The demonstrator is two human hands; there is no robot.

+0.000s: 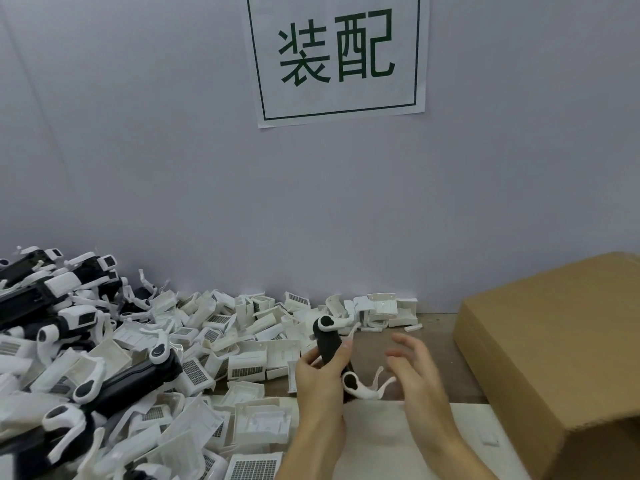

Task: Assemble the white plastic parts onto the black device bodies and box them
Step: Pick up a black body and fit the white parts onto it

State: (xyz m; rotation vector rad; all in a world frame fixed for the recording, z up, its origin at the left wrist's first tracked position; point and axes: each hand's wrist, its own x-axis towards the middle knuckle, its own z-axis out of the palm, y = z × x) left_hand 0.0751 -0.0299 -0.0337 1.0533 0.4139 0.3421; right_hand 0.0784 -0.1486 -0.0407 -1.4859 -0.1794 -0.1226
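Observation:
My left hand (320,379) grips a black device body (329,344) upright above the table, fingers curled round its middle. A white clip (334,323) sits on its top end and another white clip (363,386) with thin curved arms sits at its lower end. My right hand (414,372) hovers just right of the body, blurred, fingers loosely spread and holding nothing. Loose white plastic parts (249,327) lie in a heap behind and left of my hands.
A pile of black bodies with white parts (69,323) fills the left side. A brown cardboard box (557,355) stands at the right. A white sheet (391,441) covers the table under my arms. A grey wall with a paper sign (337,57) is behind.

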